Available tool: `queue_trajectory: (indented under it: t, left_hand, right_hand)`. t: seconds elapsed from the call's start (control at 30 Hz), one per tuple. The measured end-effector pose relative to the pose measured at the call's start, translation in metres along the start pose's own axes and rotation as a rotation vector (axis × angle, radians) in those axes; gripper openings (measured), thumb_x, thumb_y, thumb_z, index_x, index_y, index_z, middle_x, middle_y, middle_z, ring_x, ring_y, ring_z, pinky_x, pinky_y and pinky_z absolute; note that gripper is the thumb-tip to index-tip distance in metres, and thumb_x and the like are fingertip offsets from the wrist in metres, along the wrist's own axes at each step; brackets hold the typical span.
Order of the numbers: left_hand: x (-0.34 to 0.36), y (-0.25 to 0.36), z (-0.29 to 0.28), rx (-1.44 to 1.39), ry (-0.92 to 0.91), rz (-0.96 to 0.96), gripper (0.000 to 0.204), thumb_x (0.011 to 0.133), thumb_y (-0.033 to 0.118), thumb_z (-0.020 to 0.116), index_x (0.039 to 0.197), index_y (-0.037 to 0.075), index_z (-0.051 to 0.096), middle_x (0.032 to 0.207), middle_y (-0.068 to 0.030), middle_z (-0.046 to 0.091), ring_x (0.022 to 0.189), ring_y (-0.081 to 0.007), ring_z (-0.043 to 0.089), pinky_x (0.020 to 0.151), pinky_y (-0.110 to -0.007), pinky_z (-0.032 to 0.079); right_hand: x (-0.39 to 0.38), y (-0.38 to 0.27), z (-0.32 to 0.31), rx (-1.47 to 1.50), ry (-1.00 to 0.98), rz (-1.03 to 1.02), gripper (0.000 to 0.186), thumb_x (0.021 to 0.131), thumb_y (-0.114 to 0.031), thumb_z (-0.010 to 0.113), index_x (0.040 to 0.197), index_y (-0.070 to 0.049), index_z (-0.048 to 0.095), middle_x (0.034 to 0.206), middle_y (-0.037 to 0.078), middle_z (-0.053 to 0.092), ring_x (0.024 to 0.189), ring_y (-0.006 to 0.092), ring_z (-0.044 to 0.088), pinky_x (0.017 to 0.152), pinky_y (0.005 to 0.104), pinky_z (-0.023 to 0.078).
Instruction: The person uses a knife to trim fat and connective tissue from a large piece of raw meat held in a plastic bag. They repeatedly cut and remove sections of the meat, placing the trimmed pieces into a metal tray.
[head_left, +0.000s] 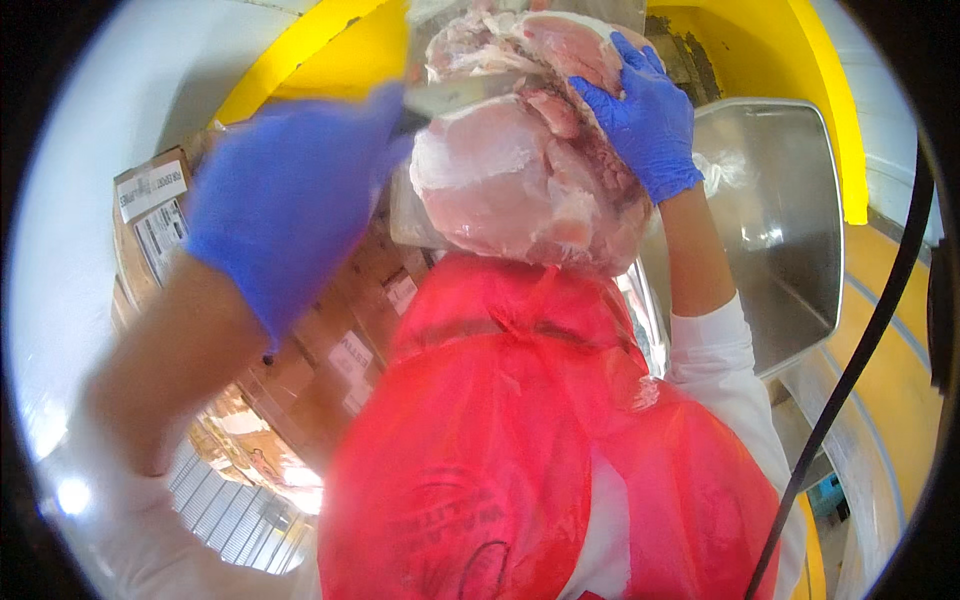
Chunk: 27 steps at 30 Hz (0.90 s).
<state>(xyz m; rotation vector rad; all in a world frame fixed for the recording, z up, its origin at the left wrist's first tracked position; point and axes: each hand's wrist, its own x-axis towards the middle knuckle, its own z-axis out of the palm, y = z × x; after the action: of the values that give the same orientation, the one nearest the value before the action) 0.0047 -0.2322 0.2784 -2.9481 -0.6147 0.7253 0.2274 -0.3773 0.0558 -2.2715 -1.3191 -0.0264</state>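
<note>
A large piece of raw meat (pixel 500 185), pale pink with whitish fat and darker red folds, is seen at the upper middle, just beyond the red apron (pixel 480 420). A knife (pixel 470 95) is held by the left hand (pixel 290 195), its blurred fingers closed around the handle; the blade is seen across the meat, but contact cannot be told. The meat is covered by the right hand (pixel 645 125), fingers spread and laid over it. Little room is left before the apron. The sides are bordered by cardboard boxes (pixel 310 370), left, and a metal tub (pixel 780 230), right.
</note>
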Motion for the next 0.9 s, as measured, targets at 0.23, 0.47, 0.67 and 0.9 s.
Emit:
queue_trajectory:
  t: [0.23, 0.47, 0.67, 0.9]
  left_hand:
    - [-0.064, 0.028, 0.110, -0.304, 0.092, -0.450, 0.051, 0.098, 0.038, 0.059, 0.148, 0.035, 0.046, 0.088, -0.0170, 0.067, 0.076, -0.0364, 0.068, 0.065, -0.048, 0.053]
    - [-0.082, 0.064, 0.180, -0.727, 0.270, -0.504, 0.055, 0.098, 0.032, 0.062, 0.150, 0.032, 0.044, 0.091, -0.0189, 0.068, 0.078, -0.0379, 0.069, 0.067, -0.046, 0.054]
    - [-0.082, 0.082, 0.181, -1.095, 0.202, -0.606, 0.050, 0.100, 0.022, 0.061, 0.148, 0.023, 0.048, 0.110, -0.0213, 0.070, 0.092, -0.0191, 0.071, 0.079, -0.036, 0.054]
    - [-0.084, 0.092, 0.207, -1.703, 0.377, -0.499, 0.050, 0.102, 0.020, 0.059, 0.147, 0.002, 0.047, 0.127, -0.0083, 0.068, 0.116, -0.0143, 0.061, 0.100, -0.029, 0.046]
  right_hand:
    - [0.015, -0.025, -0.003, 0.066, -0.032, -0.030, 0.066, 0.087, -0.056, 0.068, 0.130, -0.006, 0.063, 0.130, 0.018, 0.063, 0.119, 0.0370, 0.061, 0.092, 0.0454, 0.053]
    - [0.015, -0.020, 0.010, 0.006, 0.039, -0.137, 0.059, 0.088, -0.052, 0.068, 0.130, -0.009, 0.065, 0.126, 0.019, 0.065, 0.119, 0.0376, 0.061, 0.093, 0.0458, 0.053]
    - [0.018, -0.017, 0.011, -0.001, 0.051, -0.181, 0.058, 0.088, -0.051, 0.068, 0.128, -0.009, 0.066, 0.125, 0.018, 0.066, 0.119, 0.0375, 0.062, 0.093, 0.0450, 0.053]
    - [0.019, -0.041, -0.001, 0.085, 0.131, -0.245, 0.053, 0.087, -0.043, 0.070, 0.123, -0.004, 0.067, 0.114, 0.026, 0.067, 0.105, 0.0384, 0.067, 0.085, 0.0442, 0.055]
